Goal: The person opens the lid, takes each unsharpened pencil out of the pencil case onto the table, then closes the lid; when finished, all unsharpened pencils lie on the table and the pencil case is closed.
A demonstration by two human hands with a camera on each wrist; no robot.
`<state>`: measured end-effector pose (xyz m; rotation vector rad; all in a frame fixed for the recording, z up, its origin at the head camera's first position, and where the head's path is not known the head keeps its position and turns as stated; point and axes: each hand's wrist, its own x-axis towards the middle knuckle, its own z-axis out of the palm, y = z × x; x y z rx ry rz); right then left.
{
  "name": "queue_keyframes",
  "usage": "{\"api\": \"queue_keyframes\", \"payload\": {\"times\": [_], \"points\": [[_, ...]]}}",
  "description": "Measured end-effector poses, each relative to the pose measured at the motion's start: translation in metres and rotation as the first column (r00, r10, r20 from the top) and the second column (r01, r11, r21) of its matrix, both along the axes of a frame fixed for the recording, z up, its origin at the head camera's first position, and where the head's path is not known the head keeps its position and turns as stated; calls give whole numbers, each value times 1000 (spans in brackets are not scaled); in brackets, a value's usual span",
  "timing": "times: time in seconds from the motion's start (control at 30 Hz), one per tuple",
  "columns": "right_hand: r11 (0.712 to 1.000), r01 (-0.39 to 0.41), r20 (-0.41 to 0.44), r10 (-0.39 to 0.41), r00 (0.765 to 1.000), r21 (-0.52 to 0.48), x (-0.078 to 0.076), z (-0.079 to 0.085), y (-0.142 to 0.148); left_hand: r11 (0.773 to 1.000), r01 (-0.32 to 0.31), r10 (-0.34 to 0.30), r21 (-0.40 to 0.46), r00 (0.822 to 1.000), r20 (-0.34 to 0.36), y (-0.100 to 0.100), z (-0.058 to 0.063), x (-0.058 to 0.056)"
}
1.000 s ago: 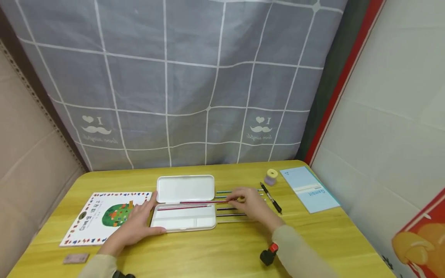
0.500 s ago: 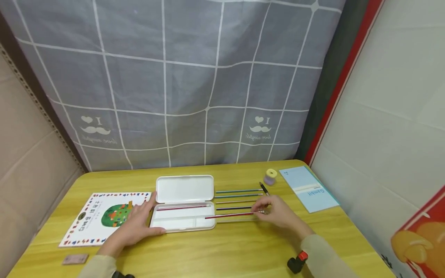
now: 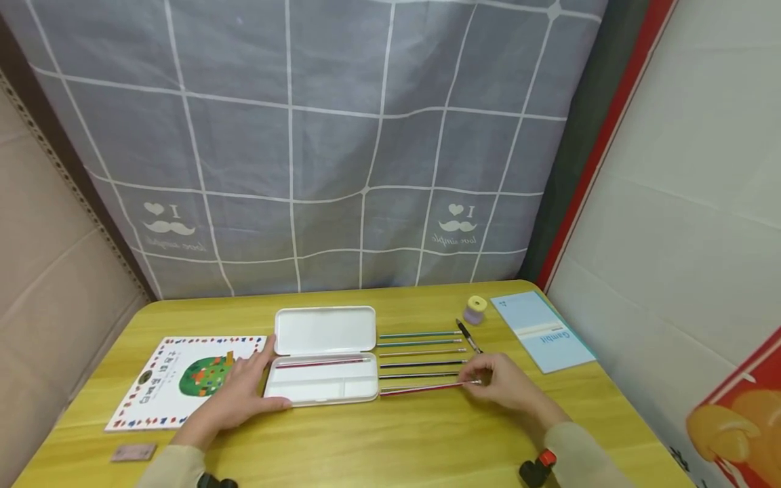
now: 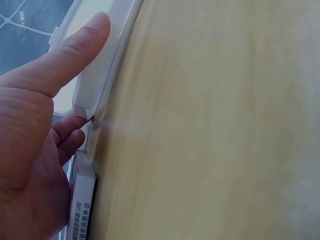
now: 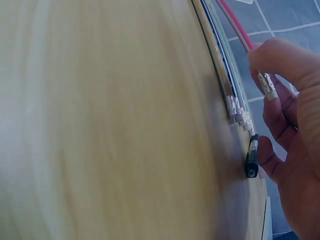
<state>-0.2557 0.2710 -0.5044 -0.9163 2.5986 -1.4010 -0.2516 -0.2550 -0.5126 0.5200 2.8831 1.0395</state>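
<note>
A white pencil case (image 3: 305, 393) lies with its lid (image 3: 325, 331) folded back. Inside it is one red pencil (image 3: 320, 364). My left hand (image 3: 241, 390) rests at the case's left side, its thumb along the front edge and fingers by the hinge; in the left wrist view the thumb (image 4: 82, 45) lies over the case's rim. My right hand (image 3: 503, 383) pinches another red pencil (image 5: 236, 22) near its eraser end, between thumb and fingers. This pencil is at the front of a row of several pencils (image 3: 421, 364) right of the case.
Left of the case lies a picture book (image 3: 158, 386), with a pinkish-grey block (image 3: 133, 453) before it. A black pen (image 3: 468, 335), a yellow-and-purple round container (image 3: 475, 310) and a light-blue notebook (image 3: 543, 332) lie on the right. A grey curtain (image 3: 329, 149) hangs behind the table.
My right hand has drawn the red pencil out rightward from over the case and brought it toward the front, down to the front end of the pencil row. My left hand has stayed put.
</note>
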Motion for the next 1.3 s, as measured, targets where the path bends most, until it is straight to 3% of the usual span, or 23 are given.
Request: {"api": "queue_keyframes", "payload": {"times": [0.13, 0.27, 0.4, 0.53, 0.73, 0.93, 1.1, 1.3], "points": [[1000, -25, -24, 26, 999, 14, 2, -1, 1, 1000, 0, 0, 0, 1000, -4, 0, 1, 0], [996, -34, -124, 44, 991, 82, 0, -5, 2, 1000, -2, 2, 0, 1000, 2, 0, 0, -1], [986, -13, -221, 50, 974, 166, -1, -9, 3, 1000, -2, 2, -7, 1000, -3, 0, 1, 0], [981, 22, -243, 26, 970, 191, -1, -10, 2, 1000, 1, -1, -16, 1000, -9, 1, 2, 1], [991, 105, -174, -89, 981, 84, 0, 7, -13, 1000, 6, -6, -23, 1000, -19, 1, 3, 1], [986, 161, -162, -151, 975, 51, -14, 26, -47, 1000, 0, -1, -20, 1000, -29, -2, 1, -1], [989, 148, -62, -146, 987, 27, -24, 35, -80, 1000, 8, -9, -13, 999, -53, 0, -1, -2], [995, 70, 4, -70, 998, 70, -35, 31, -126, 1000, -1, 0, -7, 998, -56, 0, 0, -2]]}}
